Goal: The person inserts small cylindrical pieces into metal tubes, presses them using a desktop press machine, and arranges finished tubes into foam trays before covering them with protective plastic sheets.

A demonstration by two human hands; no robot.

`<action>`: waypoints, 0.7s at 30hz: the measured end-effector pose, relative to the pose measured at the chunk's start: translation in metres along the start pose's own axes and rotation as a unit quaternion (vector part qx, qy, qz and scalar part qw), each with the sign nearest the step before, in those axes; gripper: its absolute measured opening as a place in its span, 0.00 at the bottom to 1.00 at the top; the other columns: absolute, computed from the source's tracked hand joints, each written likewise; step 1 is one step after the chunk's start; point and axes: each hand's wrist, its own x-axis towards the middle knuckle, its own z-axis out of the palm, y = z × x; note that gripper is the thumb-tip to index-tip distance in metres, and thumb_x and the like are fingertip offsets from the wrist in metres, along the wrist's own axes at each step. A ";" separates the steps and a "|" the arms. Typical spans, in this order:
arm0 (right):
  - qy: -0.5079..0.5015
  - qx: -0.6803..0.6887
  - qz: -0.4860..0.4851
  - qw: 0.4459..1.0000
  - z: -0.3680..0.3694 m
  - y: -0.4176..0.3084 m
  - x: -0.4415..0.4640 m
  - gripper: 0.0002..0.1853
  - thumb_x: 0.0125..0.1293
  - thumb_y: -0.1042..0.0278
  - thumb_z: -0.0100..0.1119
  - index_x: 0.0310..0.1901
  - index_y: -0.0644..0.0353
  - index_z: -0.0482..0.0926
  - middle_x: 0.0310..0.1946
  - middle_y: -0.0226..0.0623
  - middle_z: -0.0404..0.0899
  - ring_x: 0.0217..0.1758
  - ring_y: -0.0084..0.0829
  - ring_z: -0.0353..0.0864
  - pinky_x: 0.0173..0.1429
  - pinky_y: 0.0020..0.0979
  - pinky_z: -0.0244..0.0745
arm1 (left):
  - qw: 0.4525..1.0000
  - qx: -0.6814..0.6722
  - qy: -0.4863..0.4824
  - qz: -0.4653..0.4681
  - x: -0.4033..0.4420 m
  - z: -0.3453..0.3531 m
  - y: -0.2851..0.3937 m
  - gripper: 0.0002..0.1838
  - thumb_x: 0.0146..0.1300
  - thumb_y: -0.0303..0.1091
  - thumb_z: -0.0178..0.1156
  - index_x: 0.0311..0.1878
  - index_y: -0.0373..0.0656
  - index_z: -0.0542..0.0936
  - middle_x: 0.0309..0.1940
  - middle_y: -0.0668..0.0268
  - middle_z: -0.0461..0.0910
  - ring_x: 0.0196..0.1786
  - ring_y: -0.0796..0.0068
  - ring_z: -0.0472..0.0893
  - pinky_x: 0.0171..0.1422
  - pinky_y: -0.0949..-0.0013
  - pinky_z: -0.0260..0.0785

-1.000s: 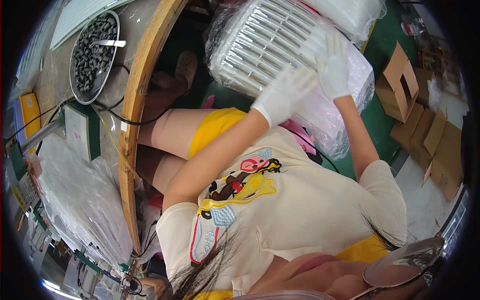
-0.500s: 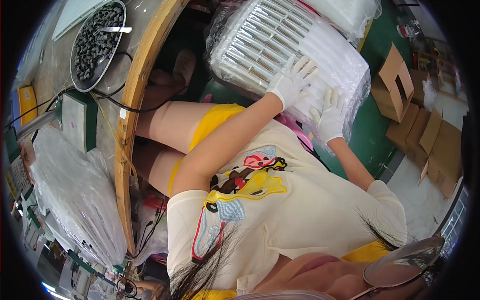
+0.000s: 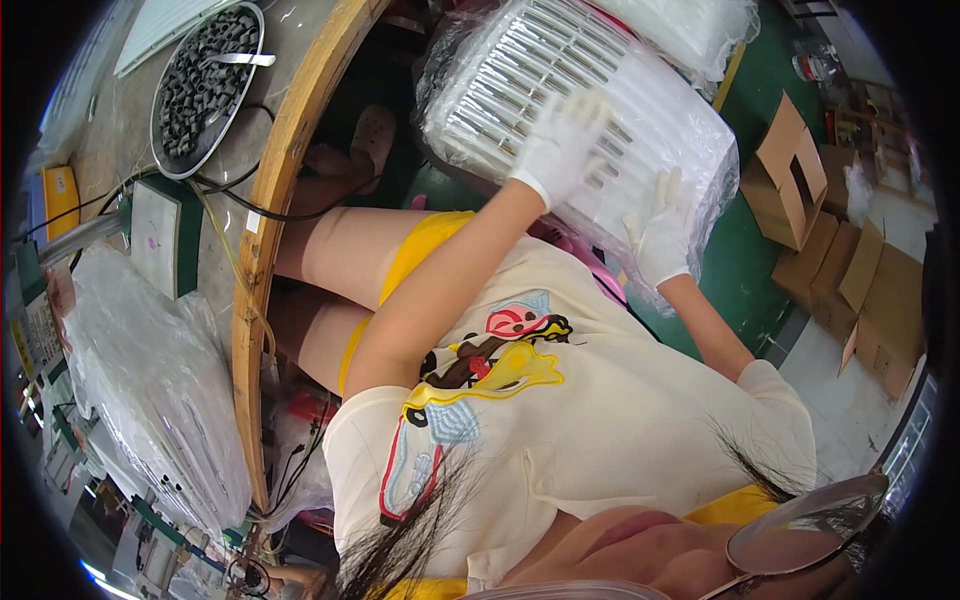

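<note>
A bundle of shiny metal tubes (image 3: 530,60), lying in parallel rows, fills the upper middle of the view. Clear plastic film (image 3: 722,160) surrounds it, and a white translucent sheet (image 3: 660,100) covers its right part. My left hand (image 3: 565,145), in a white glove, lies over the tubes with fingers stretched out, slightly blurred. On the near right side of the bundle rests my right hand (image 3: 664,235), also gloved, its fingers apart on the white covering and film. Neither hand visibly grips anything.
On the left, a wooden-edged table (image 3: 262,230) bears an oval tray (image 3: 155,125) of short dark tube pieces with a white spoon (image 3: 243,59). Plastic-wrapped long parts (image 3: 150,390) lie nearer. Cardboard boxes (image 3: 830,270) stand on the right. Another wrapped pack (image 3: 690,30) is behind the bundle.
My left hand has slid up and left across the tubes. My right hand has hardly moved, and the bundle stays in place.
</note>
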 end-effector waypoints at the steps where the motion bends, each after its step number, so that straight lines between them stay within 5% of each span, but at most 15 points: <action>1: -0.001 0.001 0.006 1.000 -0.005 -0.004 0.004 0.50 0.70 0.41 0.59 0.83 0.64 0.50 0.85 0.54 0.43 0.85 0.65 0.41 0.86 0.57 0.37 | 1.000 -0.001 -0.002 0.005 0.000 -0.004 -0.010 0.42 0.72 0.52 0.57 0.82 0.41 0.57 0.83 0.53 0.57 0.85 0.51 0.54 0.86 0.44 0.41; 3: 0.028 0.042 -0.051 0.997 -0.013 -0.017 0.010 0.50 0.70 0.41 0.59 0.82 0.65 0.52 0.84 0.54 0.44 0.85 0.65 0.41 0.86 0.58 0.36 | 0.991 0.027 0.068 -0.112 -0.003 -0.014 -0.031 0.40 0.73 0.49 0.58 0.83 0.44 0.58 0.82 0.53 0.57 0.84 0.49 0.55 0.85 0.42 0.44; 7: -0.001 0.021 -0.065 0.998 -0.014 -0.048 0.015 0.49 0.70 0.40 0.59 0.81 0.66 0.54 0.84 0.54 0.45 0.85 0.65 0.40 0.86 0.58 0.36 | 0.996 0.041 -0.007 -0.076 -0.019 -0.033 -0.047 0.38 0.73 0.49 0.57 0.83 0.53 0.59 0.82 0.56 0.58 0.83 0.50 0.57 0.85 0.38 0.43; 9: -0.095 -0.017 -0.057 0.994 -0.016 -0.062 0.017 0.48 0.70 0.39 0.59 0.81 0.65 0.55 0.85 0.53 0.45 0.86 0.64 0.39 0.86 0.57 0.36 | 0.996 0.053 -0.020 -0.070 -0.024 -0.026 -0.046 0.38 0.74 0.50 0.57 0.83 0.53 0.59 0.82 0.56 0.58 0.83 0.51 0.56 0.85 0.39 0.43; 17: -0.073 0.006 -0.088 0.993 -0.009 -0.070 0.023 0.48 0.71 0.39 0.59 0.81 0.64 0.55 0.85 0.50 0.47 0.86 0.65 0.38 0.86 0.58 0.35 | 0.991 0.088 -0.087 -0.046 -0.029 -0.025 -0.038 0.57 0.59 0.71 0.65 0.84 0.49 0.56 0.83 0.55 0.56 0.85 0.51 0.53 0.86 0.41 0.43; 21: -0.062 -0.002 -0.091 0.994 -0.012 -0.070 0.022 0.49 0.70 0.38 0.60 0.82 0.62 0.56 0.85 0.48 0.47 0.85 0.65 0.39 0.86 0.59 0.36 | 0.990 0.096 -0.093 -0.046 -0.029 -0.025 -0.037 0.58 0.58 0.72 0.65 0.84 0.49 0.56 0.83 0.55 0.55 0.85 0.50 0.53 0.86 0.40 0.42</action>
